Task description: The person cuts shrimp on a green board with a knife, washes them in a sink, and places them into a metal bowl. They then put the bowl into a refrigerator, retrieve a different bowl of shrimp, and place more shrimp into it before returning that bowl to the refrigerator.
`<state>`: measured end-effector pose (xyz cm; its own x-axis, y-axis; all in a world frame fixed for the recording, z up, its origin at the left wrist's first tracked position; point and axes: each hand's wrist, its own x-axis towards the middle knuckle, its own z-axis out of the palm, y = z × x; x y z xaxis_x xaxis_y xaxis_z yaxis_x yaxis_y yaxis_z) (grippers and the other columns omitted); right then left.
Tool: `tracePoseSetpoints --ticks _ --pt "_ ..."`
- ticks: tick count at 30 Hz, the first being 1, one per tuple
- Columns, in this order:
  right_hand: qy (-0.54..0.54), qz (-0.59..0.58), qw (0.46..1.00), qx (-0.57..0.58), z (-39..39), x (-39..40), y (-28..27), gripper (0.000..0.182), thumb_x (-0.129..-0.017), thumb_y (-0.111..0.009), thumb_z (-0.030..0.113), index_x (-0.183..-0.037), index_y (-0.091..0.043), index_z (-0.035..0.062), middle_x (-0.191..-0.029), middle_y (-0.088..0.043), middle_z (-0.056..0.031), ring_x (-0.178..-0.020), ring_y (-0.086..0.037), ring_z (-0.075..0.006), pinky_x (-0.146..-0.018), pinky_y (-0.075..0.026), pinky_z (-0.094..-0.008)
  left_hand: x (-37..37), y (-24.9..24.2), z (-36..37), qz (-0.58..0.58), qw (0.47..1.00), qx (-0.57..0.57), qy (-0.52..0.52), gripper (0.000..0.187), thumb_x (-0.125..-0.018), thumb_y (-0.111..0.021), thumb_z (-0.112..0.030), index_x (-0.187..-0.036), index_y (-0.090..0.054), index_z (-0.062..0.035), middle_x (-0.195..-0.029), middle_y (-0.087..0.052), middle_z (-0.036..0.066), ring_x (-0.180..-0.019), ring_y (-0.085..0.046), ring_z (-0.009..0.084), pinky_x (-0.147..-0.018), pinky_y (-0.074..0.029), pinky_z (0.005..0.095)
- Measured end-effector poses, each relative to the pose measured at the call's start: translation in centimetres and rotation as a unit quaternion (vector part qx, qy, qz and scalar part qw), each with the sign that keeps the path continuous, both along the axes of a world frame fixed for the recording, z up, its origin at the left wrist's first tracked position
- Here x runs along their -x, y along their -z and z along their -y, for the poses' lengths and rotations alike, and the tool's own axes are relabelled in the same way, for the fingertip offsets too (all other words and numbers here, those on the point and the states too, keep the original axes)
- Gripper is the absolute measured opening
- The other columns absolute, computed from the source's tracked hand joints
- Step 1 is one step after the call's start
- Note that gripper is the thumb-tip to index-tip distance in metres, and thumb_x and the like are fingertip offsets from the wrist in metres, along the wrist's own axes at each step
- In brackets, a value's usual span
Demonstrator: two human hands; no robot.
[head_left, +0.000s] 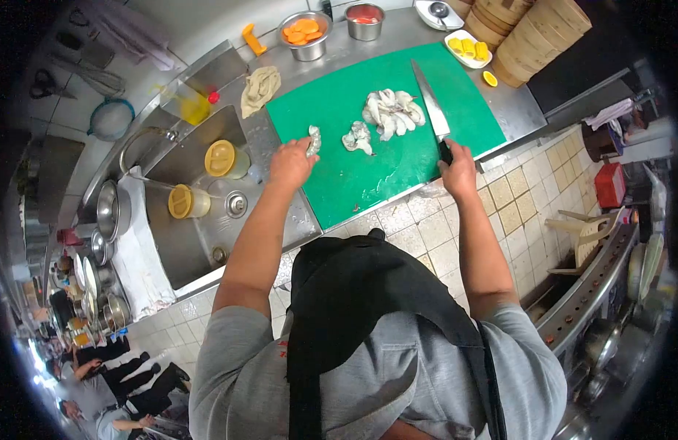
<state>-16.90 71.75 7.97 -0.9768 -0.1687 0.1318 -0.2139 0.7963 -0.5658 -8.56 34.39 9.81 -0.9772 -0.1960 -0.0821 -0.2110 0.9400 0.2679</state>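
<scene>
My left hand (293, 163) is at the left side of the green cutting board (397, 169), its fingers closed on a greyish shrimp (314, 138). My right hand (460, 172) grips the dark handle of a kitchen knife (430, 99). The knife's long blade lies on the board, pointing to the far edge. Between my hands are two groups of pale shrimp: a small pile (358, 138) nearer the left hand and a bigger pile (392, 114) beside the blade. Wet streaks show on the board's near part.
Left of the board is a steel sink (225, 257) with two yellow-lidded containers (225, 160). Behind stand a bowl of orange slices (304, 31), a steel pot (364, 26), a plate of yellow pieces (467, 50) and bamboo steamers (542, 37). A crumpled cloth (261, 89) lies near the board's corner.
</scene>
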Motion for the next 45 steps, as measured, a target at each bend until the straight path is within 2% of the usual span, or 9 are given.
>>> tracePoseSetpoints --ticks 4,7,11,14,16,17,19,25,45 --pt "0.01 0.009 1.0 0.011 0.9 1.5 0.0 0.058 -0.077 -0.064 0.007 -0.134 -0.052 0.0059 -0.112 -0.061 -0.0263 -0.105 -0.058 -0.0442 -0.092 -0.048 -0.0475 -2.3 0.7 -0.7 0.024 0.997 -0.067 -0.041 0.056 -0.087 -0.069 -0.04 -0.134 -0.056 -0.0118 -0.114 -0.065 0.017 -0.104 -0.064 0.0345 -0.087 -0.051 0.0453" --pt "0.048 0.092 0.987 0.124 1.5 1.0 -0.7 0.056 -0.078 -0.062 0.008 -0.132 -0.05 0.0026 -0.099 -0.064 -0.0241 -0.095 -0.062 -0.04 -0.087 -0.049 -0.0446 -3.9 -1.4 -1.8 0.093 0.985 -0.131 -0.057 0.06 -0.086 -0.07 -0.04 -0.136 -0.055 -0.0108 -0.117 -0.065 0.017 -0.106 -0.063 0.034 -0.088 -0.051 0.0443" --pt "-0.011 0.203 0.896 0.396 3.6 -4.2 -1.0 0.022 -0.098 -0.058 0.017 -0.115 -0.051 0.0051 -0.074 -0.055 -0.001 -0.055 -0.05 -0.0086 -0.048 -0.042 -0.0251 -6.0 -1.3 -1.6 0.116 0.971 -0.175 -0.11 0.059 -0.086 -0.069 -0.041 -0.134 -0.058 -0.0087 -0.125 -0.062 0.015 -0.112 -0.06 0.0337 -0.092 -0.049 0.0449" --pt "-0.065 0.298 0.878 0.368 4.7 -7.6 -1.2 0.024 -0.098 -0.056 0.016 -0.12 -0.051 0.0065 -0.074 -0.055 -0.0009 -0.053 -0.05 -0.0086 -0.045 -0.042 -0.0254 -7.1 1.2 -1.5 -0.039 0.991 -0.083 -0.093 0.065 -0.088 -0.066 -0.045 -0.141 -0.051 -0.0089 -0.146 -0.046 0.015 -0.132 -0.044 0.0382 -0.104 -0.038 0.05" --pt "-0.086 0.351 0.859 0.362 5.2 -9.5 -1.3 0.034 -0.099 -0.055 0.017 -0.132 -0.05 0.0107 -0.074 -0.055 -0.001 -0.052 -0.05 -0.0087 -0.044 -0.042 -0.0253 -7.0 1.7 -2.2 -0.129 0.991 0.01 -0.012 0.075 -0.091 -0.061 -0.05 -0.15 -0.037 -0.0116 -0.161 -0.023 0.012 -0.147 -0.016 0.0422 -0.115 -0.018 0.0566" --pt "-0.098 0.362 0.862 0.341 5.1 -10.4 -0.9 0.041 -0.1 -0.052 0.014 -0.141 -0.047 0.013 -0.076 -0.056 -0.0023 -0.053 -0.052 -0.0089 -0.043 -0.043 -0.0246 -6.9 1.9 -2.5 -0.127 0.992 0.009 -0.012 0.075 -0.091 -0.061 -0.05 -0.15 -0.037 -0.0116 -0.161 -0.023 0.012 -0.147 -0.016 0.0422 -0.115 -0.018 0.0566" --pt "-0.101 0.396 0.843 0.348 5.0 -11.5 0.1 0.046 -0.1 -0.053 0.016 -0.145 -0.046 0.0176 -0.075 -0.055 -0.0007 -0.053 -0.05 -0.0085 -0.045 -0.042 -0.0243 -6.4 2.2 -2.8 -0.06 0.997 0.007 0.051 0.085 -0.092 -0.054 -0.056 -0.157 -0.02 -0.0136 -0.165 -0.007 0.007 -0.15 0.005 0.0412 -0.118 0.0 0.0594" --pt "-0.097 0.44 0.825 0.341 4.6 -13.2 0.4 0.047 -0.1 -0.054 0.015 -0.146 -0.047 0.0236 -0.074 -0.053 0.0008 -0.054 -0.048 -0.0075 -0.048 -0.042 -0.0233 -6.1 2.6 -2.7 0.004 0.998 0.017 0.057 0.091 -0.091 -0.047 -0.065 -0.158 -0.011 -0.0142 -0.166 -0.004 0.003 -0.149 0.011 0.04 -0.117 0.007 0.0586" --pt "-0.112 0.467 0.821 0.309 5.3 -12.6 -0.2 0.046 -0.101 -0.055 0.016 -0.146 -0.048 0.0219 -0.073 -0.053 0.001 -0.054 -0.047 -0.0075 -0.05 -0.043 -0.0239 -6.3 3.3 -2.4 -0.008 0.997 0.017 0.074 0.093 -0.092 -0.043 -0.067 -0.158 -0.01 -0.0103 -0.165 -0.004 0.009 -0.149 0.008 0.0428 -0.116 0.004 0.0621"
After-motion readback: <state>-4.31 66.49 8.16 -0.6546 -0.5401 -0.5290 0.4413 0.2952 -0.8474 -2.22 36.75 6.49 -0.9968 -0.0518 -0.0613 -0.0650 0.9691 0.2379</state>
